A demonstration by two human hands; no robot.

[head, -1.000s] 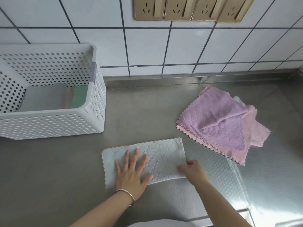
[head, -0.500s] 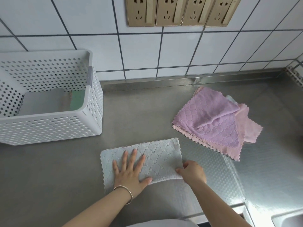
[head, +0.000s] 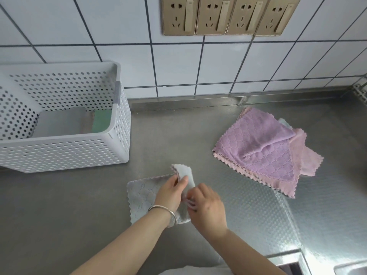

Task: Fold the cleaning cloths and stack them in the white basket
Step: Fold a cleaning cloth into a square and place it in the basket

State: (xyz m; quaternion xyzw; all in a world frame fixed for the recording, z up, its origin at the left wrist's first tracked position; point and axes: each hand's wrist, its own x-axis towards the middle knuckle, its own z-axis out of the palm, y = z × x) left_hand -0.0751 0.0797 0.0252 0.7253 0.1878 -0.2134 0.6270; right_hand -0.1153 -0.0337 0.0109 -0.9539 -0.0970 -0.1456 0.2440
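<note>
A pale grey cleaning cloth (head: 142, 197) lies on the steel counter in front of me, its right end lifted and turned over towards the left. My left hand (head: 169, 192) pinches the raised flap near its top. My right hand (head: 207, 209) grips the flap's lower edge, blurred by motion. The white perforated basket (head: 65, 153) stands at the left, with a folded grey cloth (head: 61, 122) and a green cloth (head: 102, 121) inside. A purple cloth (head: 256, 147) lies on a pink cloth (head: 305, 159) at the right.
The steel counter (head: 59, 205) meets a tiled wall at the back, where a row of gold sockets (head: 228, 15) hangs. A sink corner (head: 349, 269) shows at the bottom right. A pale cloth edge (head: 284, 123) peeks from under the purple one.
My left hand came off the flat cloth and took hold of its right end. Both hands lifted that end and swung it leftward over the cloth. The camera tilted up slightly.
</note>
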